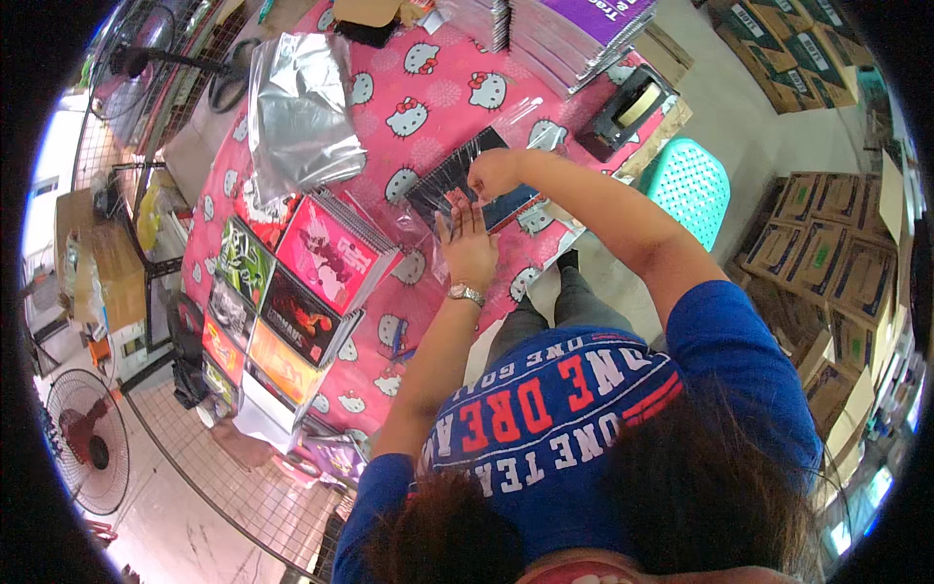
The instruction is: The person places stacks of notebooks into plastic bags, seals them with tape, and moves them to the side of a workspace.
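Observation:
A dark spiral notebook (443, 185) lies tilted on the pink tablecloth in front of me, with shiny clear plastic around it. My left hand (467, 243) rests on its near edge, fingers stretched out flat and pointing away from me. Just beyond, my right hand (497, 175) is closed above the notebook, its fingers curled inward. Whatever its fingertips pinch is too small to make out. A stack of clear plastic sleeves (304, 112) lies to the far left of the notebook.
Spiral notebooks with colourful covers (326, 253) stand in piles at left. Purple-covered notebooks (593, 39) are stacked at the far edge. A black tape dispenser (626, 112) sits at the table's right corner, beside a turquoise stool (689, 190). Cardboard boxes (822, 234) are piled at right.

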Demonstrator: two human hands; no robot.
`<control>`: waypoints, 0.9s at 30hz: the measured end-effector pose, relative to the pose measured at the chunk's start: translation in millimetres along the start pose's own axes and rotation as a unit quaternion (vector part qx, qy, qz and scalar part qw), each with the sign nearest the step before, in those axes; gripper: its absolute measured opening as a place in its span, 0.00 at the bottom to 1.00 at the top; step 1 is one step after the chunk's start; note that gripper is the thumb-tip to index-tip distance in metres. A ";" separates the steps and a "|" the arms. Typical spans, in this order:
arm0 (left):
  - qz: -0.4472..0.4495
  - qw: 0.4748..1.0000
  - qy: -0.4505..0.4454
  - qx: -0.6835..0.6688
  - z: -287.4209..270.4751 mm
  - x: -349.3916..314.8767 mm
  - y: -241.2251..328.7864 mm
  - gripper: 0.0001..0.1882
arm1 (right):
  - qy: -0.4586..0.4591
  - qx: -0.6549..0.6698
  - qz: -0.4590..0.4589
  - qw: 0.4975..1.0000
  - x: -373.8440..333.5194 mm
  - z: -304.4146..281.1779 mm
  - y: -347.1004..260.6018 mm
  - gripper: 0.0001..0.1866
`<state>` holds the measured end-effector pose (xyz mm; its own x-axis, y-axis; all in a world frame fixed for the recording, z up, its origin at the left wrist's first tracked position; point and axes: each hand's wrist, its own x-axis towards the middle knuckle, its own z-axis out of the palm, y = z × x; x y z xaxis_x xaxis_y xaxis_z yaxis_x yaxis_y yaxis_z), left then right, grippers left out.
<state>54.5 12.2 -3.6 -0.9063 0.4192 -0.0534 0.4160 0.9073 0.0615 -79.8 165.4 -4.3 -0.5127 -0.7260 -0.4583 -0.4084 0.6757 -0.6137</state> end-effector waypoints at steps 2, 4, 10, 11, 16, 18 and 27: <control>-0.020 1.000 -0.015 -0.007 3.1 -2.4 -1.5 0.35 | -0.011 -0.038 0.008 0.999 -3.6 -9.1 -12.5 0.14; -0.034 0.999 -0.028 -0.014 -2.4 -2.5 0.6 0.35 | -0.009 -0.069 0.018 0.997 -8.7 -14.7 -22.1 0.14; 0.002 1.000 0.014 0.007 -5.9 -8.9 0.9 0.37 | 0.055 -0.116 0.078 0.989 -10.8 -2.1 -5.0 0.21; 0.013 1.000 0.008 0.020 -7.7 -11.1 -1.7 0.36 | 0.114 -0.128 0.089 0.981 -13.2 3.4 6.4 0.24; -0.039 0.998 -0.049 0.019 -21.3 -49.0 5.4 0.32 | 0.193 -0.033 0.091 0.976 -42.2 8.2 -14.0 0.25; 0.087 0.993 -0.020 -0.079 -15.9 -55.3 10.0 0.32 | 0.233 0.002 0.084 0.969 -40.9 15.3 -8.6 0.24; -0.369 0.893 0.111 -0.235 1.3 -29.0 -44.9 0.32 | 0.239 0.027 0.095 0.966 -46.1 22.7 -20.3 0.22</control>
<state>62.2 -40.6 -6.2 -0.9348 -0.3508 -0.0563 -0.3299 0.7979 0.5045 -30.8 182.3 14.6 -0.8704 -0.4380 -0.2247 -0.2382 0.7742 -0.5864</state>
